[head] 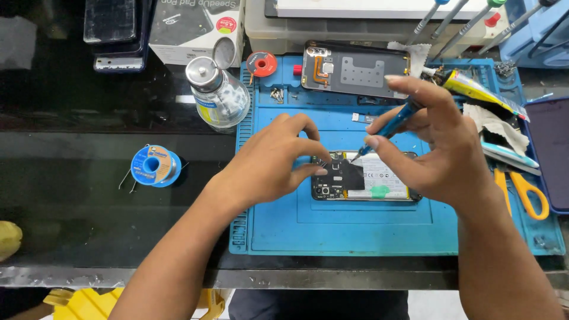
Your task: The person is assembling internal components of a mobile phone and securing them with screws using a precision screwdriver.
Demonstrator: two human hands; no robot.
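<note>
view from above of a dark surface [77, 195] with a blue work mat [355, 231] laid on its right part. an opened phone [364, 176], back removed, lies flat in the middle of the mat, its circuit board, black shield and white-labelled battery showing.

the left hand [275, 160] comes in from the near left and hovers over the phone's left end, fingers curled, thumb and forefinger tips drawn close together right at the phone's upper left edge; whether they pinch something small cannot be told. the right hand [435, 148] comes in from the near right and pinches a blue-handled screwdriver [391, 125] between thumb and fingers, holding it at a slant with the tip down on the phone's far edge, near the left fingertips.

at the far side of the mat lies a removed phone back cover [355, 68], inner side up. just left of it sit a small round red and black tin [261, 63], lid on so its contents are hidden, and a few loose screws [277, 93] in the mat's shallow tray. at the mat's far left corner stands a clear glass dispenser bottle [218, 95] with a metal pump top, its cap flipped open, with clear liquid inside.

to the right of the right hand lie a yellow glue tube [480, 90], crumpled white tissue [495, 124] and yellow-handled scissors [524, 192]. on the dark surface to the left sits a blue spool of solder wire [154, 166]. at the far edge a pale plastic box [284, 29] stands, with several screwdrivers [468, 24] upright in a holder at its right.
</note>
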